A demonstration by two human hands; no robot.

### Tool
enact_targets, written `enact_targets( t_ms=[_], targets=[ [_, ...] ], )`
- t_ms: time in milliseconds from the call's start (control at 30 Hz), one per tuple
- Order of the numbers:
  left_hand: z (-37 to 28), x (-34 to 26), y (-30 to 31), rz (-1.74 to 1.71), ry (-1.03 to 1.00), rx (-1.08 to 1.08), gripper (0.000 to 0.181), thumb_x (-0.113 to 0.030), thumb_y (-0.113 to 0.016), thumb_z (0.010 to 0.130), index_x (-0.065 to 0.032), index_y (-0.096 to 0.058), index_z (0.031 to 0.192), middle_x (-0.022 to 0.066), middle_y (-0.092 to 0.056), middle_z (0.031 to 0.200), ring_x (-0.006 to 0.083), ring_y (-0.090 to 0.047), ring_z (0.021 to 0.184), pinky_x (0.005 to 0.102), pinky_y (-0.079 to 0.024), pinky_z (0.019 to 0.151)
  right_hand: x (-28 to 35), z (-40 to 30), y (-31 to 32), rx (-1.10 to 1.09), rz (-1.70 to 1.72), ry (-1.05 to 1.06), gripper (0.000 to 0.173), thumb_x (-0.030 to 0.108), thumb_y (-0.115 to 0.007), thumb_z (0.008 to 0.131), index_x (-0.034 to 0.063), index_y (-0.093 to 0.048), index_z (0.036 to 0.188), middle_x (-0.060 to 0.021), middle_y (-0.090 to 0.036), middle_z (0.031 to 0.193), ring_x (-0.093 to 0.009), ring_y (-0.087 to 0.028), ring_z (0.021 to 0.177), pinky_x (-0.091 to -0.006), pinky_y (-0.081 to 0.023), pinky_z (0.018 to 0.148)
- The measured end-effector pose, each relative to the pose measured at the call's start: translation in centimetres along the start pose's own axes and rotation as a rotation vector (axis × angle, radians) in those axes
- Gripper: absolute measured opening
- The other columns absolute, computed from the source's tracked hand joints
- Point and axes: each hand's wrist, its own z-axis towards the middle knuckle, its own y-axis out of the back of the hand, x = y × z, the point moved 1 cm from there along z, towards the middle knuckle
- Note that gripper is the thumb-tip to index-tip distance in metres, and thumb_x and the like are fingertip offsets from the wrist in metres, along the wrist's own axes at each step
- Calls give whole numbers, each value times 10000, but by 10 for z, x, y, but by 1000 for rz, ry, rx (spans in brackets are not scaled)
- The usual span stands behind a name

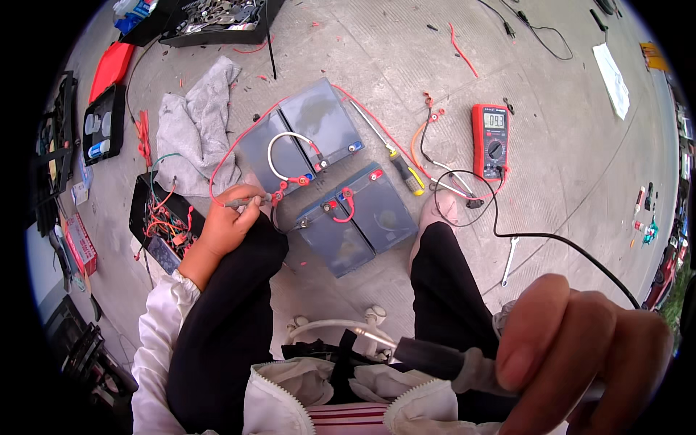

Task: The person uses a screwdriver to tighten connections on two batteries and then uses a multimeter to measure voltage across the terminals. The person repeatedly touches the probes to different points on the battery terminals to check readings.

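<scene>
My left hand (pixel 231 215) grips the grey handle of a test probe (pixel 236 204) with a red lead (pixel 239 142). The probe points at a red ring terminal (pixel 279 194) beside the rear pair of grey batteries (pixel 323 111); whether its tip touches cannot be seen. Close to the camera, my right hand (pixel 582 348) pinches a black test probe (pixel 429 358), its metal tip raised above my lap. A white jumper cable (pixel 270 155) links the rear batteries. Across the front pair of batteries (pixel 375 225) runs a short red jumper (pixel 352 209). The red multimeter (pixel 479 147) lies to the right, its display lit with digits.
A yellow-and-black screwdriver (pixel 406 173) lies beside the batteries, and a wrench (pixel 510 262) lies farther right. To the left are a grey cloth (pixel 190 136) and a black box of wires (pixel 138 209). A toolbox (pixel 217 37) sits at the back. The black lead (pixel 565 238) crosses the floor.
</scene>
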Motion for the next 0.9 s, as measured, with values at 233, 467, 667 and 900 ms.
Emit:
enact_targets(
  t_ms=[233, 467, 667, 900],
  targets=[
    [1, 5, -5, -33, 39, -3, 127, -69, -617, 1000, 25, -699, 1026, 139, -729, 932, 243, -713, 853, 349, -548, 788, 33, -11, -8, 43, 80, 127, 177, 116, -538, 978, 63, -660, 1094, -129, -647, 1023, -295, -619, 918, -431, -482, 894],
    [6, 1, -6, -8, 80, 12, 157, -83, -598, 1035, 38, -696, 1032, 104, -731, 904, 181, -714, 850, 314, -547, 771, 47, -26, -3, 30, 103, 171, 160, 164, -509, 1008, 90, -643, 1054, -104, -621, 992, -272, -595, 886, -425, -466, 889],
    [6, 0, -6, -29, 81, 11, 172, -100, -595, 1051, 38, -698, 1039, 92, -742, 907, 175, -717, 855, 307, -551, 777, 52, -32, -4, 6, 106, 190, 172, 204, -484, 1035, 114, -628, 1020, -83, -599, 965, -253, -574, 860, -420, -453, 886],
    [6, 3, -5, -6, 58, 9, 154, -87, -601, 1030, 31, -699, 1038, 111, -742, 921, 191, -721, 858, 319, -555, 781, 56, -33, 10, -127, 17, 146, 210, 252, -454, 1065, 141, -611, 980, -59, -572, 933, -230, -550, 828, -414, -437, 881]
  ],
)
